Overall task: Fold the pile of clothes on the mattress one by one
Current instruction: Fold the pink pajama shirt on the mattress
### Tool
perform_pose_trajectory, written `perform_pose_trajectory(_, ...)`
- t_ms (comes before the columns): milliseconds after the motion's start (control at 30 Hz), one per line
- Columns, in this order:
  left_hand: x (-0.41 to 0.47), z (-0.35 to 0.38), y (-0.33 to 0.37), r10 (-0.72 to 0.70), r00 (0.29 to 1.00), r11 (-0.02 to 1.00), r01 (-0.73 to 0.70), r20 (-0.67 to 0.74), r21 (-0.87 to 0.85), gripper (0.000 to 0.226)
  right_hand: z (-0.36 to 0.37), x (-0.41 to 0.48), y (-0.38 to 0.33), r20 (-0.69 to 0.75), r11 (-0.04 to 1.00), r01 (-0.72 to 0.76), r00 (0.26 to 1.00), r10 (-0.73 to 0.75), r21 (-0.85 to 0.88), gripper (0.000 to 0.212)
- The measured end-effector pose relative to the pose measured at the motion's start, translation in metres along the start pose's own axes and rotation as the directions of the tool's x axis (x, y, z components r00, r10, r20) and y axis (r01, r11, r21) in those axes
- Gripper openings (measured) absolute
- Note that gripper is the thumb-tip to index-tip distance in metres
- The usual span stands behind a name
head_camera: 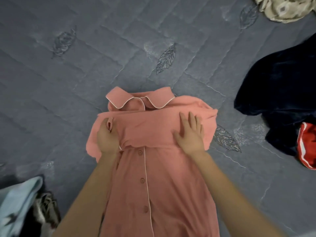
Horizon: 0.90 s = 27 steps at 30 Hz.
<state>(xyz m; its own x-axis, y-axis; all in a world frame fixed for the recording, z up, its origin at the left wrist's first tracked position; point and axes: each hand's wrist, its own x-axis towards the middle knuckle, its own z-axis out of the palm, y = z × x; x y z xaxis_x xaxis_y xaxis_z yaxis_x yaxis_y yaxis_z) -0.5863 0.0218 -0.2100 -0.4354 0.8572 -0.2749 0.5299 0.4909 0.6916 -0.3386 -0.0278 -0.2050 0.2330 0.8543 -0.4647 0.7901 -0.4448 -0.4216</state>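
We have the pink shirt (153,168) spread at centre frame, its sleeves crossed over the chest. Our left hand (107,136) pinches the sleeve cloth; our right hand (189,134) presses flat, fingers straight. The body fold seems not yet done, and the navy garment (273,86) at right lies unfolded.

This is a bedroom in a home. A grey-blue quilted mattress (85,74), stitched with leaf motifs, fills the view, and household laundry lies loose on it. A pink pyjama shirt (153,185) with a piped collar is spread out. Right of the shirt lie a dark navy velvet garment (277,91) and a red garment (307,147). Far up-right of it is a beige patterned cloth (282,9), and down-left a pale blue garment (18,202).
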Motion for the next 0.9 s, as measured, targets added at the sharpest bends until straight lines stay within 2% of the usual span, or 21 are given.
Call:
perform_pose_trajectory(67,0.011,-0.01,-0.009,0.025,1.0,0.998,-0.024,-0.007,0.059,0.033,0.008,0.003,-0.008,-0.018,0.999,0.05,0.999,-0.051,-0.013,0.073)
perform_pose_trajectory(167,0.022,-0.019,-0.02,-0.046,0.997,0.982,0.055,-0.054,0.183,0.044,0.019,0.004,-0.018,-0.06,0.992,0.118,0.991,-0.121,-0.045,0.073)
perform_pose_trajectory(267,0.028,-0.023,-0.029,-0.046,0.996,0.972,0.063,-0.081,0.226,0.042,0.028,0.001,-0.02,-0.055,0.988,0.149,0.987,-0.151,-0.04,0.071)
perform_pose_trajectory(333,0.03,-0.024,-0.036,0.017,0.997,0.972,0.0,-0.072,0.235,0.036,0.033,-0.001,-0.018,-0.005,0.989,0.137,0.99,-0.137,-0.049,0.069)
perform_pose_trajectory(400,0.03,-0.026,-0.043,0.137,0.989,0.956,-0.117,-0.058,0.27,0.033,0.036,-0.004,-0.015,0.034,0.992,0.106,0.994,-0.104,-0.067,0.07)
perform_pose_trajectory(500,0.026,-0.027,-0.058,0.383,0.923,0.849,-0.33,-0.049,0.413,0.048,0.037,-0.012,-0.014,0.029,0.994,0.072,0.997,-0.07,-0.088,0.071)
perform_pose_trajectory(533,0.023,-0.026,-0.063,0.466,0.885,0.788,-0.408,-0.014,0.461,0.049,0.038,-0.017,-0.014,0.017,0.994,0.07,0.998,-0.068,-0.087,0.071)
perform_pose_trajectory(600,0.015,-0.024,-0.073,0.603,0.776,0.598,-0.592,0.182,0.54,0.049,0.039,-0.029,-0.014,-0.011,0.993,0.08,0.997,-0.082,-0.082,0.071)
perform_pose_trajectory(667,0.009,-0.025,-0.08,0.653,0.618,0.409,-0.774,0.437,0.483,0.05,0.04,-0.045,-0.013,-0.03,0.988,0.108,0.993,-0.112,-0.107,0.069)
perform_pose_trajectory(700,0.003,-0.028,-0.079,0.642,0.562,0.371,-0.823,0.522,0.43,0.05,0.04,-0.053,-0.012,-0.034,0.986,0.121,0.992,-0.125,-0.119,0.07)
perform_pose_trajectory(733,-0.005,-0.03,-0.076,0.629,0.537,0.376,-0.843,0.561,0.386,0.05,0.04,-0.062,-0.01,-0.035,0.984,0.127,0.991,-0.133,-0.123,0.07)
perform_pose_trajectory(833,-0.035,-0.037,-0.069,0.555,0.591,0.486,-0.802,0.586,0.349,0.051,0.04,-0.09,-0.003,-0.019,0.988,0.108,0.994,-0.11,-0.11,0.069)
perform_pose_trajectory(900,-0.058,-0.042,-0.072,0.546,0.577,0.449,-0.814,0.608,0.369,0.05,0.042,-0.107,0.003,0.008,0.987,0.098,0.995,-0.098,-0.131,0.072)
